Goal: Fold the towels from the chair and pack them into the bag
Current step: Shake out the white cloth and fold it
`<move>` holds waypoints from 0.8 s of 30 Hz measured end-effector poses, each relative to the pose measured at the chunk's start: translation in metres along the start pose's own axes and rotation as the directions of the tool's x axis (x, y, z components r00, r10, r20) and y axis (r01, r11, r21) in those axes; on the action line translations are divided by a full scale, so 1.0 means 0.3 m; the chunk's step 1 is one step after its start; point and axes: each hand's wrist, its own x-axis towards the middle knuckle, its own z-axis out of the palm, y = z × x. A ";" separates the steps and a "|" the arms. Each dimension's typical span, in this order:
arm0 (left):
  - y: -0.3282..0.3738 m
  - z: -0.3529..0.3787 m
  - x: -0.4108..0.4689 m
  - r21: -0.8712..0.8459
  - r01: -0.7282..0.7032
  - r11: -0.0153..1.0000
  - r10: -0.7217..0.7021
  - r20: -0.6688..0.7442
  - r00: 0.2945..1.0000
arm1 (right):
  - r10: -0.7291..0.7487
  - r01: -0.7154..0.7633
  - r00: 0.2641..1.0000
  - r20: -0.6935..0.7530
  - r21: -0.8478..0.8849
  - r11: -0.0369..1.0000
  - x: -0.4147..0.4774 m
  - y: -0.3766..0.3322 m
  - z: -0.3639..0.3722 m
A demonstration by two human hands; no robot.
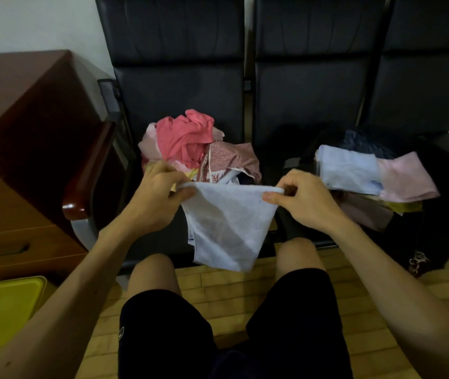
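A pale blue towel (226,228) hangs in front of me, stretched by its top edge. My left hand (160,195) pinches its left corner and my right hand (302,198) pinches its right corner. Behind it, a heap of unfolded towels (187,143), coral pink, pale pink and patterned, lies on the left seat of the dark chair row (299,105). On the right seat stands an open black bag (436,236) with a folded light blue towel (349,170) and a folded pink towel (406,179) on top of its contents.
A reddish wooden desk (26,132) with drawers stands at the left, touching the chair's armrest (89,170). A yellow bin lid (2,310) is at the lower left. My knees in black shorts (163,337) sit over a light wooden floor (231,294).
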 end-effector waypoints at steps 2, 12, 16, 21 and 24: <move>-0.008 0.009 -0.023 -0.105 -0.035 0.994 0.041 0.053 0.998 | 0.037 -0.065 0.994 0.107 0.273 0.960 -0.022 0.035 0.021; 0.115 0.062 -0.072 -0.764 0.121 0.634 -0.151 0.032 0.988 | 0.247 -0.264 0.949 0.193 0.918 0.295 -0.078 0.013 0.086; 0.140 0.082 -0.050 -0.759 0.018 0.651 -0.185 -0.136 0.973 | 0.307 -0.513 0.852 0.424 0.555 0.655 -0.188 0.039 0.246; 0.075 0.075 -0.026 -0.720 0.035 0.694 -0.217 -0.163 0.962 | 0.096 -0.577 0.788 0.608 0.674 0.461 -0.272 0.066 0.359; 0.002 0.063 -0.019 -0.655 0.078 0.752 -0.241 -0.163 0.957 | 0.059 -0.599 0.787 0.614 0.740 0.306 -0.265 0.058 0.312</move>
